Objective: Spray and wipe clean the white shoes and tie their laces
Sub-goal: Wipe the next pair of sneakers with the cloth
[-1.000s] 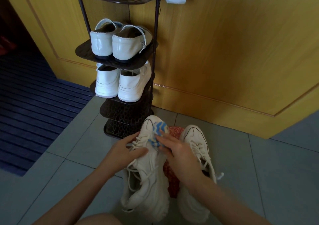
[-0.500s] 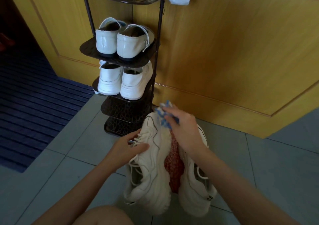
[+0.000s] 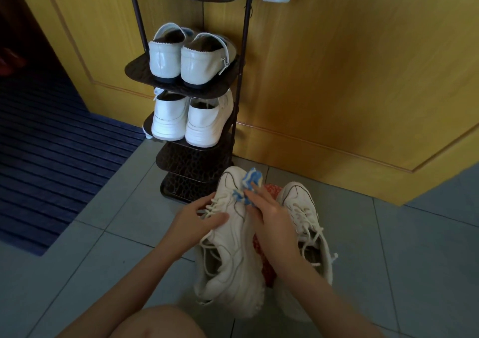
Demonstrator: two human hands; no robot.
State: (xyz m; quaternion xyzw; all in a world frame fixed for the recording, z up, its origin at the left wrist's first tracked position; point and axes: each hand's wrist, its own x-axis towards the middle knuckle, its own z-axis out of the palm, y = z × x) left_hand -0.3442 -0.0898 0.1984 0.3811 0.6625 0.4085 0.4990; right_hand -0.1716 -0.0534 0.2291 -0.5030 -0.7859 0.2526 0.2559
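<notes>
Wiping is the step in hand: the person sits on the tiled floor (image 3: 388,260) with the held sneaker (image 3: 230,260) tilted up in front of them, toe pointing toward the shoe rack (image 3: 191,161). The left hand (image 3: 197,221) grips this sneaker across its laced upper, thumb on top and fingers curled round the side. The right hand (image 3: 274,223) pinches a bunched blue-and-white cloth (image 3: 250,184) against the toe area. The second sneaker (image 3: 300,202) lies just beside it, with a red patterned item (image 3: 269,191) between the two. The laces (image 3: 207,257) of both hang loose, so tying is not yet done. No spray bottle can be made out. The next move probably calls for firm strokes of the cloth while the left hand steadies and turns the shoe, taking care not to snag the loose laces.
</notes>
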